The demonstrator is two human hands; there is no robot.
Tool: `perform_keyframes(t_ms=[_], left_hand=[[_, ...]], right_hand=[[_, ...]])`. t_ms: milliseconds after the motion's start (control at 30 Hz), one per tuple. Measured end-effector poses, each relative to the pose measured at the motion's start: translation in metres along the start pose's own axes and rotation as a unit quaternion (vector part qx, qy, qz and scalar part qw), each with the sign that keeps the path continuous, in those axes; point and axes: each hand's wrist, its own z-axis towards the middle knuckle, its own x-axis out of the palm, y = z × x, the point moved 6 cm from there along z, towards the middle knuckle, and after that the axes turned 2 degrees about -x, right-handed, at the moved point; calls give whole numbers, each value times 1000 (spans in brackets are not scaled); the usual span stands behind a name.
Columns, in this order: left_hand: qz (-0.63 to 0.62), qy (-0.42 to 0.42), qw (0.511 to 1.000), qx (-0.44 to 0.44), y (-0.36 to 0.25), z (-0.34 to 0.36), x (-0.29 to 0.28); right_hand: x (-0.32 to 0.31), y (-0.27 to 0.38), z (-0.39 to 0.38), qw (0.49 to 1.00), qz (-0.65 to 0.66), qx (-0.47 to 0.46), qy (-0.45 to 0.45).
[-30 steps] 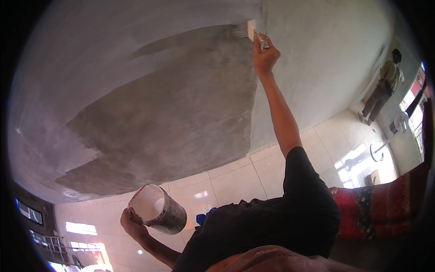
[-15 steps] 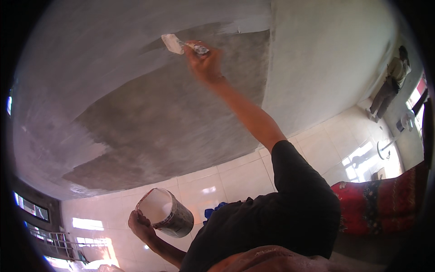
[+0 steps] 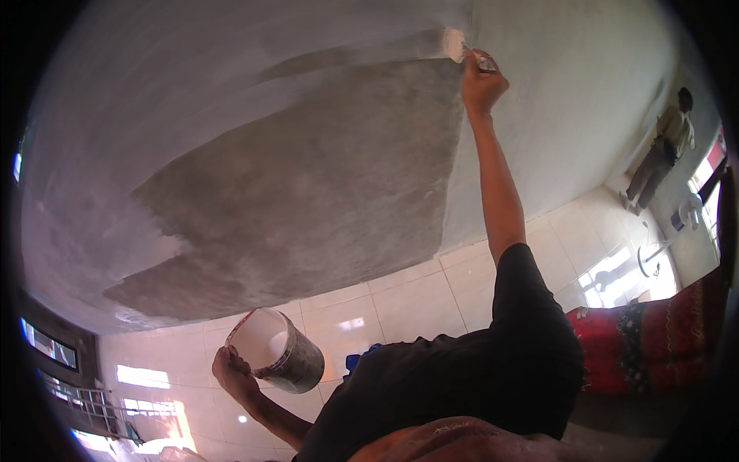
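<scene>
High on the wall, my right hand (image 3: 483,86) grips a paintbrush (image 3: 454,45) with pale paint on its wide bristles. The brush meets the wall (image 3: 308,177) near a vertical edge between the darker grey patch and a lighter surface on the right. Pale, streaky paint borders the dark patch above and to the left. Low on the left, my left hand (image 3: 234,369) is closed on the handle at the rim of a cylindrical bucket (image 3: 300,362), which is tilted and holds white paint. My forearm crosses in front of the lighter wall on the right.
Another person (image 3: 663,146) stands along the wall at the far right. A tiled floor (image 3: 408,300) runs below. At lower right is a red patterned cloth (image 3: 662,339); a metal railing (image 3: 88,408) stands at far left, below a window (image 3: 48,343).
My right hand and brush swept left along the top of the dark patch, then back right to the vertical edge. The bucket shifted slightly but stays in my left hand.
</scene>
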Motion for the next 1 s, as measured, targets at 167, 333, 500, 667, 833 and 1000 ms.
perform_keyframes(t_ms=[167,333,500,667,833,1000], left_hand=[[-19,17,999,-22,8,6,1],[-1,23,999,-26,10,10,3],[15,22,1000,-17,12,17,8],[49,1,999,-12,5,12,4],[9,22,1000,-8,9,5,-4],[-24,25,999,0,32,11,-18]], right_hand=[[71,56,-66,996,-25,-83,37],[134,144,-139,985,129,-104,51],[165,181,-161,945,258,33,198],[147,106,-120,952,262,88,130],[64,-7,-50,991,113,63,32],[8,1,-30,993,-97,-41,-53]])
